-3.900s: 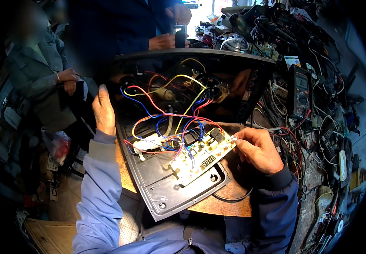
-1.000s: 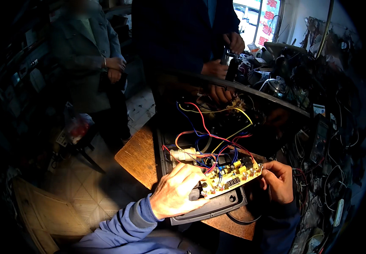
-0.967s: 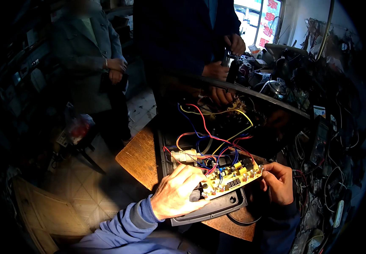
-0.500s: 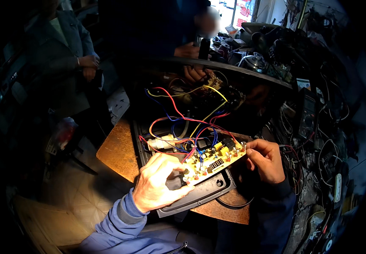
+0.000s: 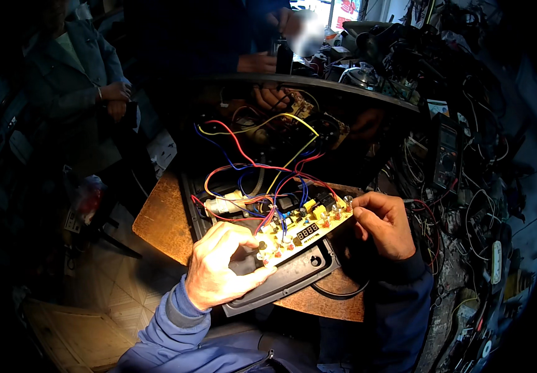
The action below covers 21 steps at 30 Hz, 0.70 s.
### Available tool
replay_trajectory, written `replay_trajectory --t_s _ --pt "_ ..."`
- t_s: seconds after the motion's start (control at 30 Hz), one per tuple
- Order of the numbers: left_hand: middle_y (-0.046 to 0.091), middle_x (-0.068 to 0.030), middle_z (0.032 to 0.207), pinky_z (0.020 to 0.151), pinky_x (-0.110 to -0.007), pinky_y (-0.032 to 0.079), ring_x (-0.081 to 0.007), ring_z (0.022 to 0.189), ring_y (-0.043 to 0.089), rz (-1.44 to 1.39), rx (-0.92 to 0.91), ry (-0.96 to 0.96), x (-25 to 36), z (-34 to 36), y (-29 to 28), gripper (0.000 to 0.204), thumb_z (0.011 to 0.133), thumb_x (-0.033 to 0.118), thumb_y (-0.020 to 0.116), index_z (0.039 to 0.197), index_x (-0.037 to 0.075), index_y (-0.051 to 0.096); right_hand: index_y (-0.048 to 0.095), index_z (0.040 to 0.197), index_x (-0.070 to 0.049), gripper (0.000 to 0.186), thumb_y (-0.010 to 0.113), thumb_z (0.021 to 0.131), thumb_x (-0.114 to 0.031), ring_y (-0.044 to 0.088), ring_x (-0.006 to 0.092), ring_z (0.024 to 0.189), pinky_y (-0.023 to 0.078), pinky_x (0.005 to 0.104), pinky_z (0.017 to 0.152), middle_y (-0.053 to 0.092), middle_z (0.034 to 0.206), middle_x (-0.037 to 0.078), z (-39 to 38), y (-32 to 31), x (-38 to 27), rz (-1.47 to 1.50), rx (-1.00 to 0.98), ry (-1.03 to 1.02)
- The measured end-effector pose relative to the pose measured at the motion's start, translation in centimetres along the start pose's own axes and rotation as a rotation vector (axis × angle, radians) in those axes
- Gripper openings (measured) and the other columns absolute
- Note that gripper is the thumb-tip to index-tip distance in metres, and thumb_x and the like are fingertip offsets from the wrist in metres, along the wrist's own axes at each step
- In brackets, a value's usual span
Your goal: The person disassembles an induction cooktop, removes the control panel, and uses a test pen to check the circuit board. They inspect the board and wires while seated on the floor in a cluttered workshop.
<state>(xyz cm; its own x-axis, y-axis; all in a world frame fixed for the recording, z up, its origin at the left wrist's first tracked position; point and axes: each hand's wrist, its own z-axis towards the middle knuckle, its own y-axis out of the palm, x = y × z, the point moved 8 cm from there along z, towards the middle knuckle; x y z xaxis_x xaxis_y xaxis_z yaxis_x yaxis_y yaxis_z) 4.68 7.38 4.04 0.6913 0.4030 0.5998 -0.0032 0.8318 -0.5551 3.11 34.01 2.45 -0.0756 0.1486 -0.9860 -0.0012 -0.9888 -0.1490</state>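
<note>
My left hand (image 5: pixel 218 266) grips the left end of a pale circuit board (image 5: pixel 304 238) with a four-digit display, buttons and yellow components, its thumb at the lower edge. My right hand (image 5: pixel 381 225) pinches the board's right end. Red, blue and yellow wires (image 5: pixel 238 142) run from the board into the raised dark glossy panel (image 5: pixel 355 155) behind. Beneath the board lies a black plastic housing (image 5: pixel 268 297) with a cream cylindrical component (image 5: pixel 225 205) at its back left. The housing rests on a worn wooden tabletop (image 5: pixel 159 221).
A person in a grey jacket (image 5: pixel 76 87) stands at the back left; another in dark clothing (image 5: pixel 212 43) is behind the panel. A multimeter (image 5: pixel 446 152) lies among tangled cables on the right. Cluttered appliances (image 5: pixel 360 76) fill the back. A bag (image 5: pixel 91 193) sits at the left.
My left hand has moved from the housing's left side to the board's left end; my right hand stays on the right end. The view has shifted slightly and darkened since the earliest frame.
</note>
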Motion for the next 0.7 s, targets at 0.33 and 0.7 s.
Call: replay_trajectory --t_s 0.33,0.7 --pt "0.065 -0.0114 0.088 0.072 -0.032 0.054 -0.0226 0.080 0.066 -0.014 -0.001 -0.020 -0.04 -0.06 0.08 0.044 0.058 0.010 0.091 0.091 0.001 0.064 0.066 0.099 0.008 0.015 0.059 0.093 -0.004 0.050 0.0041 0.055 0.038 0.0197 0.051 0.061 0.069 0.002 -0.04 -0.04 0.08 0.019 0.006 0.004" --pt "0.066 -0.0123 0.088 0.072 -0.032 0.054 -0.0229 0.080 0.067 -0.005 -0.004 0.003 0.14 -0.10 0.10 0.043 0.059 0.009 0.090 0.091 0.001 0.063 0.066 0.099 0.007 0.015 0.059 0.093 -0.005 0.050 0.0043 0.055 0.039 0.0198 0.051 0.062 0.070 0.002 -0.09 -0.06 -0.01 0.010 0.001 0.003"
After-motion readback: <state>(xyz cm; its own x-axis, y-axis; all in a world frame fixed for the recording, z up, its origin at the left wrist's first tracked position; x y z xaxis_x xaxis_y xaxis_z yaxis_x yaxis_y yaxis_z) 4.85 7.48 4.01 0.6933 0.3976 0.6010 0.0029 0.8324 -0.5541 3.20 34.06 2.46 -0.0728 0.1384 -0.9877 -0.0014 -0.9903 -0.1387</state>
